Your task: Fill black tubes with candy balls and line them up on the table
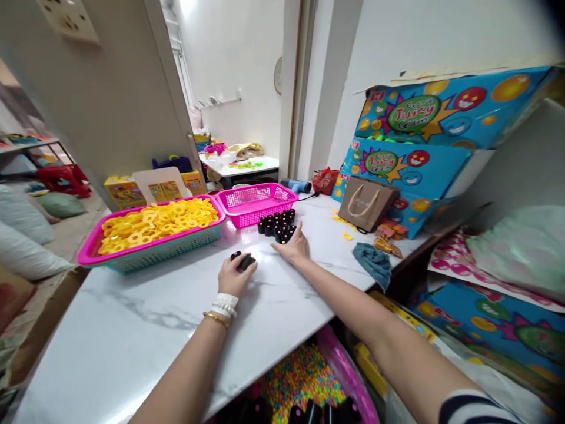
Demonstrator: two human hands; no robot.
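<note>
- As you look down at the tabletop [168, 330], 1 cluster of black cylinders [273, 222], over 12 but too crowded to count, stands before the emptier of 2 pink baskets [247, 220].
- You have uncounted yellow pieces [159, 224] heaped in the other.
- Your left hand [232, 277] curls around at least 2 black pieces [248, 262].
- Your right hand [295, 248], thumb and index finger spread, cups the cluster's edge.

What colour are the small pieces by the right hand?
The small pieces by the right hand are mostly black, in the head view.
</note>
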